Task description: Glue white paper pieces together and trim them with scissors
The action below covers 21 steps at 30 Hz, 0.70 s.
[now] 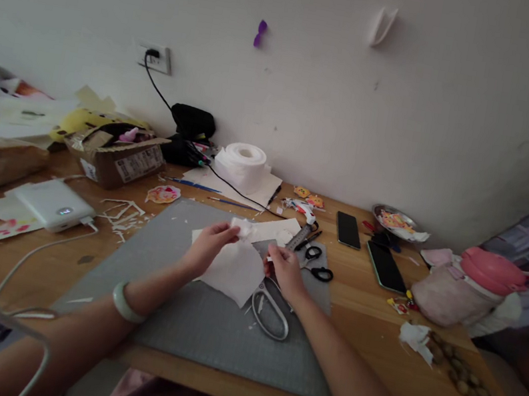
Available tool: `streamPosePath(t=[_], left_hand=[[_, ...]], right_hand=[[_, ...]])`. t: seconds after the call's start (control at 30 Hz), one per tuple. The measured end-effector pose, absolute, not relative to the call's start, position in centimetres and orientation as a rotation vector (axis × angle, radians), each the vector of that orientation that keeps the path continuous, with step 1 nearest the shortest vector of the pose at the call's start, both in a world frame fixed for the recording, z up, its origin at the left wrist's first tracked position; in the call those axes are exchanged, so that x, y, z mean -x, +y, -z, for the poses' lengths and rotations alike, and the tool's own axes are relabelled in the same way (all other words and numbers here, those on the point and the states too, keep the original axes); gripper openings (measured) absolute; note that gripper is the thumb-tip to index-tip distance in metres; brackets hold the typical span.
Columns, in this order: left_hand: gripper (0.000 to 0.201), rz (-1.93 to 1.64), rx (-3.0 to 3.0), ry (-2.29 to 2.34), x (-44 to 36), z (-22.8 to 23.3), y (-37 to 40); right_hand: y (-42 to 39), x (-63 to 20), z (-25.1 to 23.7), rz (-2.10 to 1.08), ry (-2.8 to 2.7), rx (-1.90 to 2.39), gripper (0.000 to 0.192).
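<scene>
The left hand pinches a crumpled wad of white tissue between thumb and fingertips, holding it just above a flat white sheet of paper that lies on the grey cutting mat. The right hand is closed too — its fingertips nip a tiny white scrap at the sheet's right edge, though what the scrap is cannot be told. Large metal scissors lie on the mat just below the right hand, partly under the wrist. Small black-handled scissors rest near the mat's far right corner. Further back stand a roll of toilet paper and two dark phones — all on the wooden table.
</scene>
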<state>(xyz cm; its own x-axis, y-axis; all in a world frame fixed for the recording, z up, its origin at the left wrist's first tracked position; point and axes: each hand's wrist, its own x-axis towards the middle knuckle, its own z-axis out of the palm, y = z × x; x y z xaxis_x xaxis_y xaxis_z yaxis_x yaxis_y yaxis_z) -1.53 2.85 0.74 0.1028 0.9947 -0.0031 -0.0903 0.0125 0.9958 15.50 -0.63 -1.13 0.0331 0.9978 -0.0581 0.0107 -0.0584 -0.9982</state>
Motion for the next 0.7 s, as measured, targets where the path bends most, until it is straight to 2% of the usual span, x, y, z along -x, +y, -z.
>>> streamPosePath(t=[0.17,0.3,0.43,0.57,0.7], left_hand=[[0.034,-1.294,-1.078,1.099,1.9,-0.9,3.2],[0.031,-1.188,-1.235,1.079,1.7,-1.2,2.6],[0.022,-1.053,-1.450,1.033,1.3,-1.5,1.9],[0.021,-0.976,-1.557,1.001,1.1,-1.8,1.6],[0.024,-0.983,-1.562,0.984,1.2,-2.0,1.4]], right_hand=[[-0.6,-15.5,1.2,-1.054,-1.345,1.298,0.020],[-0.6,-15.4,1.2,-0.918,-1.420,1.218,0.035],[-0.7,-15.6,1.1,-0.934,-1.447,1.211,0.021],[-0.8,-15.9,0.7,-0.930,-1.504,1.223,0.027],[-0.6,-15.8,0.7,-0.960,-1.467,1.247,0.023]])
